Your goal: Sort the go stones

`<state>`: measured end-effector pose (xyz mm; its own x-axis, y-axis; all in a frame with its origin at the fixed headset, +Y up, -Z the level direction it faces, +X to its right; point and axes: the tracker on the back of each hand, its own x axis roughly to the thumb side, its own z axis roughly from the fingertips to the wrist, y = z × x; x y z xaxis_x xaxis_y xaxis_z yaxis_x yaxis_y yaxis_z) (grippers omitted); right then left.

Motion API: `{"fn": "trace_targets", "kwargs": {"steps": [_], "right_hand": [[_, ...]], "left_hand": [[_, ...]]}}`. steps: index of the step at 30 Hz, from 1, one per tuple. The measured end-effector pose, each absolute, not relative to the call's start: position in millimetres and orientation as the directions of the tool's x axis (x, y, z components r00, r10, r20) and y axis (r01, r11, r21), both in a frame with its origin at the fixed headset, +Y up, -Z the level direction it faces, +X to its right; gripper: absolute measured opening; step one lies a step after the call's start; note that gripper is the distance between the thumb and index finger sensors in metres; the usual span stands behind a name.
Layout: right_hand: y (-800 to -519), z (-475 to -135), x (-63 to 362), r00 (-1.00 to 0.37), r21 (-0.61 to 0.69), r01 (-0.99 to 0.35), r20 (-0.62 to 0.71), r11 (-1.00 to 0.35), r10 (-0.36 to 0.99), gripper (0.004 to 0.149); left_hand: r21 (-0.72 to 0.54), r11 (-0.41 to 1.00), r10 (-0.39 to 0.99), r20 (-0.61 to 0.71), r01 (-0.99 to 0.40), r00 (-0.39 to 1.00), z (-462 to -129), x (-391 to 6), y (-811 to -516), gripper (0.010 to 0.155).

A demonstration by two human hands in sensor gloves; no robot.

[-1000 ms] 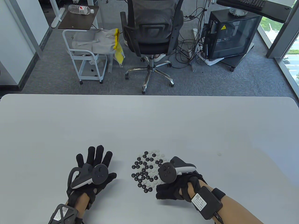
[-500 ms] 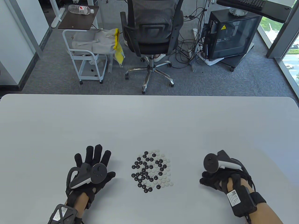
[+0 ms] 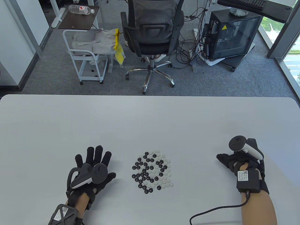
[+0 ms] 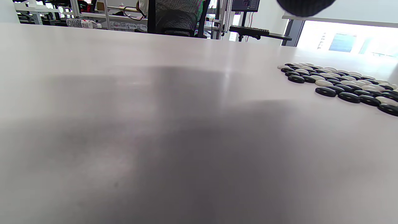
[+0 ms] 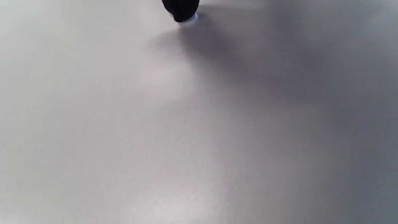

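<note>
Fingertips of the right hand [image 3: 230,161] now sit well to the right of the mixed pile of Go stones [image 3: 151,171], where a second ago that hand was bent over the pile's right edge. In the right wrist view one gloved fingertip [image 5: 181,9] comes down onto a small pale disc, a white stone [image 5: 188,20], pressed or pinched against the table [image 3: 150,121]. Whether a thumb closes on it from the other side I cannot tell, since only one tip shows there and the table view gives just curled dark fingers. The spot matches where a lone white stone lay earlier, so this looks like a second white being set beside the first, starting the white group on the right.

Over on the other side, the left hand [image 3: 92,167] has not moved: flat on the table, fingers spread and straight, holding nothing, a little apart from the pile's left edge.

Black and white stones remain thoroughly mixed in the middle, in the same layout as half a second ago. Sorting has barely begun, and no black group exists yet.
</note>
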<state>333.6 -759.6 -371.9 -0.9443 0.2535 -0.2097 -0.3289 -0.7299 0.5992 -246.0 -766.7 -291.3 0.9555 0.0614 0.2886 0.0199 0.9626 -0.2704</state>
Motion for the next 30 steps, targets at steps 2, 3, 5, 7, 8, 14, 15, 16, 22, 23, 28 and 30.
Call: {"fn": "trace_targets", "kwargs": {"steps": [2, 3, 5, 7, 8, 14, 15, 16, 22, 23, 28, 30], "right_hand": [[-751, -373, 331, -0.940, 0.550, -0.342, -0.190, -0.762, 0.285, 0.071], [-746, -373, 326, -0.935, 0.528, -0.353, -0.162, -0.773, 0.316, 0.070], [-738, -373, 314, -0.929, 0.535, -0.358, -0.122, -0.765, 0.350, 0.071], [-730, -371, 292, -0.925, 0.585, -0.330, -0.046, -0.741, 0.376, 0.071], [-728, -370, 281, -0.924, 0.614, -0.307, -0.008, -0.727, 0.383, 0.071], [-730, -350, 202, -0.908, 0.716, -0.059, 0.250, -0.695, 0.335, 0.068], [-731, -346, 189, -0.895, 0.725, -0.033, 0.286, -0.688, 0.344, 0.068], [-733, -342, 176, -0.879, 0.731, -0.006, 0.321, -0.682, 0.352, 0.068], [-747, -327, 129, -0.818, 0.751, 0.093, 0.432, -0.654, 0.379, 0.068], [-750, -326, 124, -0.812, 0.752, 0.103, 0.441, -0.652, 0.381, 0.068], [-763, -327, 118, -0.809, 0.763, 0.112, 0.442, -0.637, 0.387, 0.067], [-762, -330, 124, -0.817, 0.761, 0.096, 0.428, -0.642, 0.386, 0.066]], "left_hand": [[-0.272, 0.962, 0.062, 0.286, 0.019, 0.956, -291, -247, -767, 0.087], [-0.272, 0.962, 0.066, 0.286, 0.015, 0.956, -292, -247, -767, 0.087], [-0.271, 0.962, 0.065, 0.286, 0.016, 0.956, -292, -247, -767, 0.087], [-0.268, 0.963, 0.064, 0.288, 0.017, 0.956, -292, -247, -767, 0.087], [-0.267, 0.964, 0.062, 0.289, 0.018, 0.955, -292, -247, -767, 0.087], [-0.269, 0.963, 0.054, 0.290, 0.028, 0.955, -291, -246, -767, 0.087], [-0.270, 0.962, 0.053, 0.291, 0.028, 0.955, -291, -246, -767, 0.087], [-0.270, 0.962, 0.053, 0.291, 0.029, 0.955, -291, -246, -767, 0.087], [-0.267, 0.963, 0.055, 0.291, 0.025, 0.955, -291, -246, -767, 0.087], [-0.267, 0.964, 0.057, 0.290, 0.024, 0.955, -291, -246, -767, 0.087], [-0.267, 0.964, 0.060, 0.289, 0.020, 0.956, -290, -247, -767, 0.087], [-0.265, 0.964, 0.062, 0.289, 0.017, 0.955, -290, -247, -766, 0.087]]}}
